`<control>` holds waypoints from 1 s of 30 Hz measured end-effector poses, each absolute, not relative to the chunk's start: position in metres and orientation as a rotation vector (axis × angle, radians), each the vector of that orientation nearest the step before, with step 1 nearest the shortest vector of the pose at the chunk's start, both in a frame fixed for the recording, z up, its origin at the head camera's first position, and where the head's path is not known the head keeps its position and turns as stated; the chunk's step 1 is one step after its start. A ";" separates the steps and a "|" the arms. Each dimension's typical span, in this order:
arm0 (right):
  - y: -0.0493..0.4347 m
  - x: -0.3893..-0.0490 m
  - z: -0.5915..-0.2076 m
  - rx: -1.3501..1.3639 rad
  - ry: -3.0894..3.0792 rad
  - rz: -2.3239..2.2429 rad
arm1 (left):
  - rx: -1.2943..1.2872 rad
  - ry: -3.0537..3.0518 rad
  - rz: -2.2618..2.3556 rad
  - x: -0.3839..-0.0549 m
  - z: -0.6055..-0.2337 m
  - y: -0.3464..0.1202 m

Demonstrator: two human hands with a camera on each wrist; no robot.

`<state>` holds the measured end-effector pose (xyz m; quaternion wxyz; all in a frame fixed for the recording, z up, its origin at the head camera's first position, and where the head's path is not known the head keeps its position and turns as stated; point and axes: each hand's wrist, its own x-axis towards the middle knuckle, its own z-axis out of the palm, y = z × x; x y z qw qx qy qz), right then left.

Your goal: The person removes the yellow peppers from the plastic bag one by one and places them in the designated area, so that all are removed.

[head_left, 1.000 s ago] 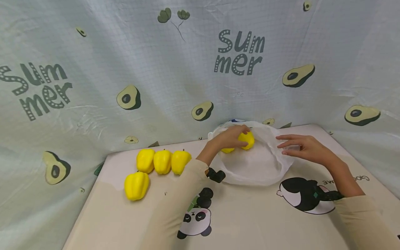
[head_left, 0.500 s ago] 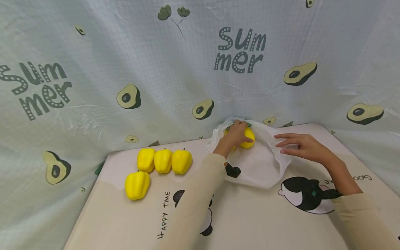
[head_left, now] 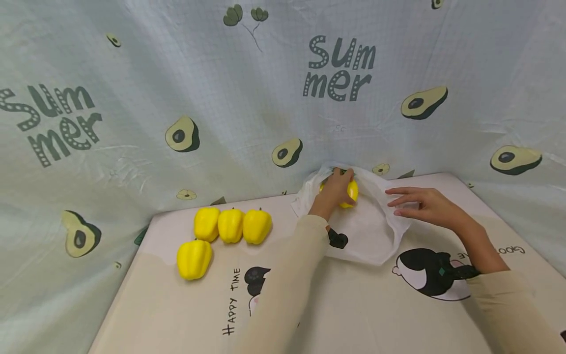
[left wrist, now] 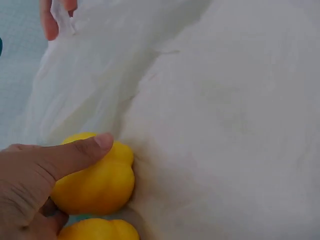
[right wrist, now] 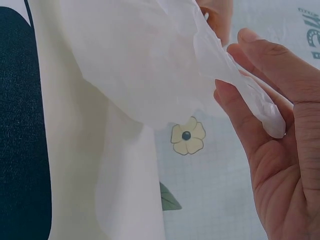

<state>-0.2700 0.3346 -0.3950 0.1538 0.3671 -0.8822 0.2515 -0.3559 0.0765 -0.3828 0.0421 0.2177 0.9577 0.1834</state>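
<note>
My left hand (head_left: 333, 192) reaches into the mouth of a white plastic bag (head_left: 369, 233) and grips a yellow bell pepper (left wrist: 100, 182). The thumb lies across the pepper's top in the left wrist view. A second yellow bell pepper (left wrist: 100, 231) sits right beside it in the bag, partly hidden. On the bag's other side, my right hand (head_left: 431, 206) holds the rim, with a crumpled strip of film (right wrist: 265, 112) running between its bent fingers and thumb.
Several yellow bell peppers stand left of the bag: three in a row, such as the middle pepper (head_left: 230, 225), and one nearer pepper (head_left: 194, 259). The patterned curtain (head_left: 247, 98) rises behind the table (head_left: 353, 305).
My left hand has moved right and deeper into the bag with its bell pepper, settling it beside the other one. The right hand stays at the rim, shifting slightly left.
</note>
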 end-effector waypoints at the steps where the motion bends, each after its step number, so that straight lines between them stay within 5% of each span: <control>1: 0.335 -0.271 -0.395 1.057 -2.526 0.725 | 0.680 2.932 0.567 -0.356 -0.384 0.076; 11: 0.337 -0.271 -0.393 1.058 -2.523 0.741 | 0.983 2.836 0.526 -0.356 -0.392 0.069; 30: 0.340 -0.272 -0.394 1.062 -2.501 0.709 | 1.174 2.673 0.769 -0.353 -0.367 0.049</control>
